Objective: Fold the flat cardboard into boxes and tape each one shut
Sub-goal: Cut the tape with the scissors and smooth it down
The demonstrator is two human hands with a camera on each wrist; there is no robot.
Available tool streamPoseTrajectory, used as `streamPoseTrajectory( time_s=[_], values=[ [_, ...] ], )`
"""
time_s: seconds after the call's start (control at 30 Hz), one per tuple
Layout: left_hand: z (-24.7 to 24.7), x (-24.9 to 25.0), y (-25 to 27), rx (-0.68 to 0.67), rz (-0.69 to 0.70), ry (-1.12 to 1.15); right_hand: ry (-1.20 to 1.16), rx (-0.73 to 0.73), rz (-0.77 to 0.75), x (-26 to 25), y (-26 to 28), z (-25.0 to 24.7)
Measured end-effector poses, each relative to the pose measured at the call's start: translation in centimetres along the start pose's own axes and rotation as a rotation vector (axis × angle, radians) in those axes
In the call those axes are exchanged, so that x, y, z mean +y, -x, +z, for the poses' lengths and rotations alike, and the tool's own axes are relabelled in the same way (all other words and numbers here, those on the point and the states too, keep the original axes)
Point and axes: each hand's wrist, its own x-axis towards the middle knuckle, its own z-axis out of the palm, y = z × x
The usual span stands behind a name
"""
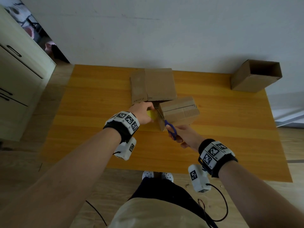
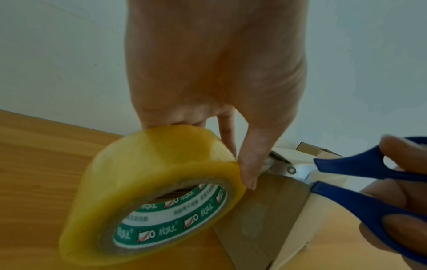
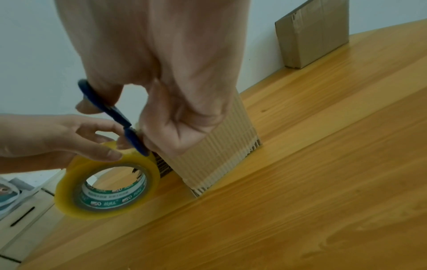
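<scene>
Left hand (image 1: 142, 112) grips yellow tape roll (image 2: 148, 191); right hand (image 1: 184, 135) grips blue scissors (image 2: 360, 180) beside box (image 1: 178, 112).
Roll core carries green-and-white printed band, characters unreadable; flat cardboard (image 1: 153, 85) shows faint, illegible print.

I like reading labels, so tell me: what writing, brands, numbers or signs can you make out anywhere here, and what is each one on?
Tape roll, green and white core label: Chinese characters and a small roll logo, repeated; too blurred to quote.
Flat cardboard, near edge: a short printed line, too small to read.
Wrist bands: black and white square code markers, with tiny illegible marks beside them.
Folded box, blue scissors: no text visible.
</scene>
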Motion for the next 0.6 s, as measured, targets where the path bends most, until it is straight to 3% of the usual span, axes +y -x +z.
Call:
streamPoseTrajectory(
  time_s=[0.37,0.6],
  values=[
    [0.02,0.74,-0.41,0.004,0.010,-0.006,-0.042,-0.018,0.026,0.36,-0.27,-0.49],
    [-0.02,0.60,-0.26,0.010,-0.005,-0.040,0.070,0.010,-0.021,0.40,-0.13,-0.86]
  ],
)
